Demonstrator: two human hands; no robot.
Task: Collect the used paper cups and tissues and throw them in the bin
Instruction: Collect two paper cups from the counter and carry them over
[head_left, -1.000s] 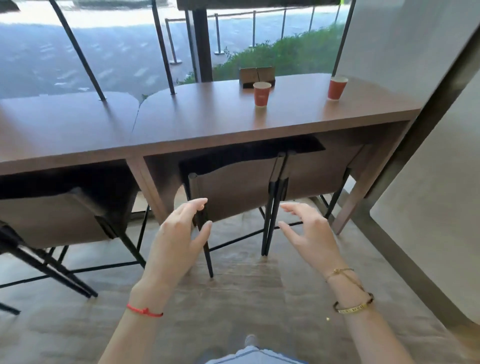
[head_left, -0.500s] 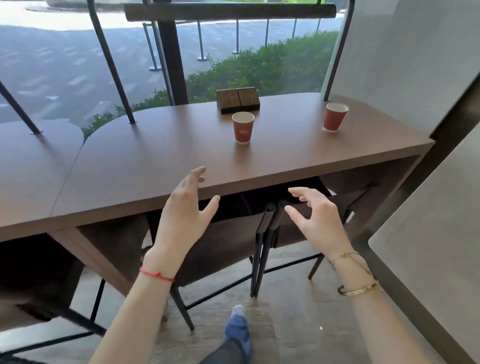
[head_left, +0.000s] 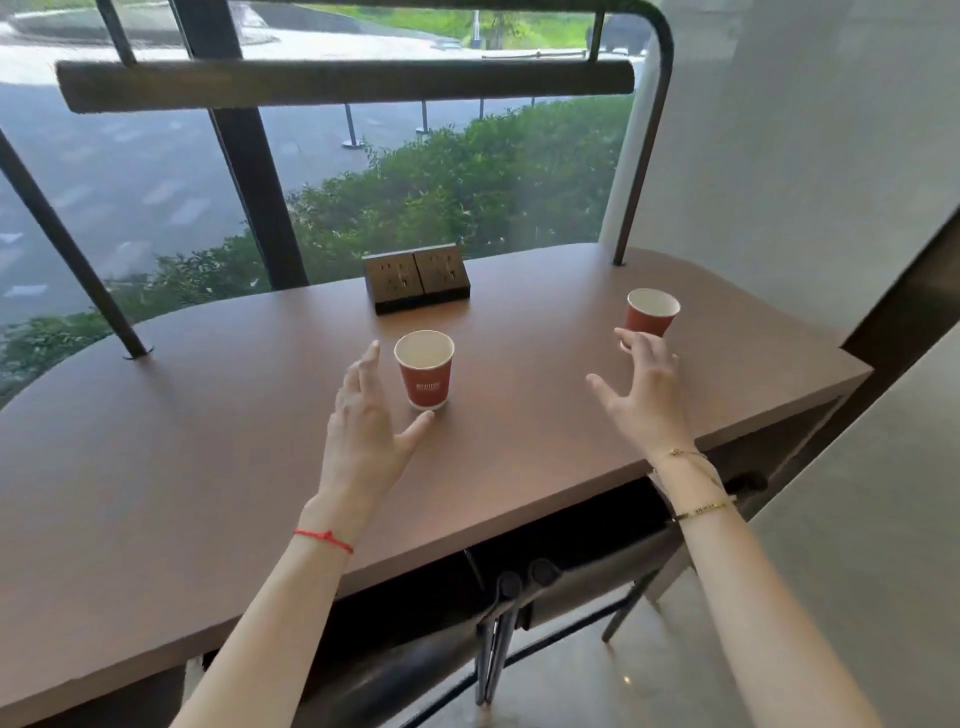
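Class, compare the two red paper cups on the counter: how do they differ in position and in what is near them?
The near cup stands mid-counter, in front of the socket box; the far cup stands toward the counter's right end. The left hand opens beside the near cup; the right hand reaches toward the far cup. Both are upright, red, white inside.

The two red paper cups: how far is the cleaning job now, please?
Nothing looks done: both cups stand on the counter. In hand: the open left hand reaches the near cup, the open right hand the far cup. Left: gripping both, binning them. No tissues or bin in view.
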